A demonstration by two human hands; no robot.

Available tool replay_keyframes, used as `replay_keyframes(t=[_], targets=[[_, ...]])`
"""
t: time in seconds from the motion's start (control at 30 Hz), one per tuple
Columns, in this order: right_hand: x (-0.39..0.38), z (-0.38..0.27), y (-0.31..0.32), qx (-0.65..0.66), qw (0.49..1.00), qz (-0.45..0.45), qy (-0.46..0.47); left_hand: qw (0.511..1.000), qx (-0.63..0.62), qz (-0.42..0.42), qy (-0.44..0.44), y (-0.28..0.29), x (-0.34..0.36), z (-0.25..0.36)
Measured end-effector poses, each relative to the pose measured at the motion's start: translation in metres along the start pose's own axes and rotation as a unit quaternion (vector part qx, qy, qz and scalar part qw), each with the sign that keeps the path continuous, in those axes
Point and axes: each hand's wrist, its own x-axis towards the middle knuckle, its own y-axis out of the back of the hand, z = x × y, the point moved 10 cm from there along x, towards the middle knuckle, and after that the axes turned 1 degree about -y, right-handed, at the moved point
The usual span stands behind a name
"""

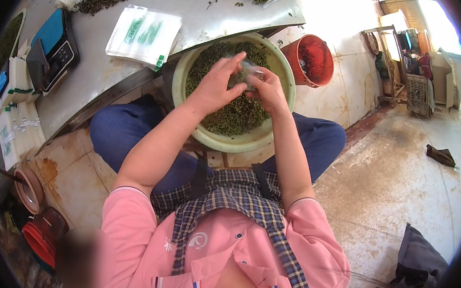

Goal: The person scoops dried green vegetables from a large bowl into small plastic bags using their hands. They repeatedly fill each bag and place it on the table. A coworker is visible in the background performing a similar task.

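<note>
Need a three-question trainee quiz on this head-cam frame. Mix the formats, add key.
1. Between the left hand and right hand is: A) red-handled scissors; B) a small clear plastic bag; C) a wooden spoon.
2. On the person's which side of the round pale-green basin does the red plastic bucket stand?
3. Fill in: the stack of flat white bags with green print lies on a grey ____ table.

Key: 1. B; 2. right; 3. metal.

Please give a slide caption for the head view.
Left hand and right hand handle clear plastic over a basin of green plant bits.
</note>
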Motion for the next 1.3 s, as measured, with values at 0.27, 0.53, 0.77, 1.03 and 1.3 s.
replay_keyframes(t=[0.27, 0.53, 0.77, 1.03, 1.3], targets=[[-0.033, -0.05, 0.009, -0.159, 0.986, 0.021, 0.053, 0.991, 0.128, 0.029, 0.011, 0.004, -0.002, -0.044], [-0.1, -0.148, -0.019, -0.459, 0.836, -0.014, 0.3, 0.997, 0.068, -0.002, 0.04, 0.01, -0.004, -0.055], [-0.059, -0.083, -0.075, -0.526, 0.801, -0.168, 0.232, 0.997, 0.043, -0.068, -0.016, -0.001, 0.002, -0.013], [-0.071, -0.154, -0.055, -0.361, 0.883, -0.022, 0.298, 0.999, -0.002, 0.027, 0.043, 0.027, 0.014, -0.015], [-0.106, -0.191, -0.054, -0.49, 0.759, -0.055, 0.425, 0.991, -0.007, 0.023, 0.134, 0.034, 0.006, -0.039]])
